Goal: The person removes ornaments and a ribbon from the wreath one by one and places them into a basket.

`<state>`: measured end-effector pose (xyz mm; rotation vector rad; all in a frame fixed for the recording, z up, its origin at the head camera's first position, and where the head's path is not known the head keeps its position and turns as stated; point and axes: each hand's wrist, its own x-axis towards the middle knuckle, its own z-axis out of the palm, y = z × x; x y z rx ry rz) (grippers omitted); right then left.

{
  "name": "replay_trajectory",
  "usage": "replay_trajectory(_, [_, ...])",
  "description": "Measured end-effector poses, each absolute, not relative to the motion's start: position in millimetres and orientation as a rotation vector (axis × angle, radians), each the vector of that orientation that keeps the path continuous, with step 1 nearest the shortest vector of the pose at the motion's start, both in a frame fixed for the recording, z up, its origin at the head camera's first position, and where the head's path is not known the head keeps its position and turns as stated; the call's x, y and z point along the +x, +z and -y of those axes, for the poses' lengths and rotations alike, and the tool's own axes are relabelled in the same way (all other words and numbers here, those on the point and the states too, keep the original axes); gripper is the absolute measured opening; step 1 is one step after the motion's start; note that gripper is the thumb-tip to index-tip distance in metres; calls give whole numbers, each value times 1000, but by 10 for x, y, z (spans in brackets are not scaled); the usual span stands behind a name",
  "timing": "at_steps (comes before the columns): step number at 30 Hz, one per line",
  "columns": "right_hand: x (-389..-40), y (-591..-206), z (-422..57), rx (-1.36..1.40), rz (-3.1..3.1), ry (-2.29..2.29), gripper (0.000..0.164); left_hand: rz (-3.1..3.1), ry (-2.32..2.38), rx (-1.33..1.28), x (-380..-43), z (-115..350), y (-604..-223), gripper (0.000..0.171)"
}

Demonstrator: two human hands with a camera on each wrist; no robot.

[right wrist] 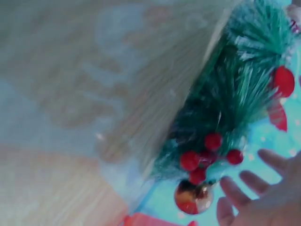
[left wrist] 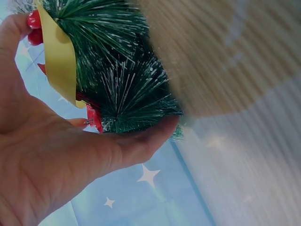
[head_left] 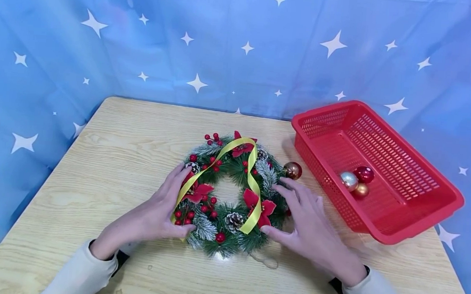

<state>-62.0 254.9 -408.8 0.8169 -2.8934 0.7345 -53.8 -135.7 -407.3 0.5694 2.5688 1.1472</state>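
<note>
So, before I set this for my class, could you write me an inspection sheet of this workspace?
Surface: light wood-grain tabletop.
Job's things: Christmas wreath with red poinsettias; yellow ribbon lying across it; copper-coloured bauble at its right edge; red plastic basket holding silver bauble, red bauble and gold bauble.
Clutter: thin loop, perhaps twine, by the wreath's lower edge.
Hands: left hand holds the wreath's left side; right hand, fingers spread, is at its right side, contact unclear.
Cables: nothing seen.
Surroundings: blue star-patterned backdrop.
</note>
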Motion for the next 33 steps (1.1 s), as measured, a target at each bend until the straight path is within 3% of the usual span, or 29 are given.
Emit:
replay_trajectory(9, [-909, -4105, -2620, 1127, 2811, 661, 117, -2504, 1146, 633, -619, 1463, -4069, 128])
replay_trajectory(15, [-964, -4133, -2598, 1241, 2785, 609, 114, -2497, 1149, 639, -658, 1462, -4086, 130])
replay_trajectory(26, [-876, -4166, -2493, 1167, 2851, 559, 103, -2635, 1141, 627, -607, 1413, -4059, 130])
replay_trajectory(33, [-754, -4140, -2425, 1062, 2869, 527, 104, -2655, 1119, 589, -491, 1344, -3992, 136])
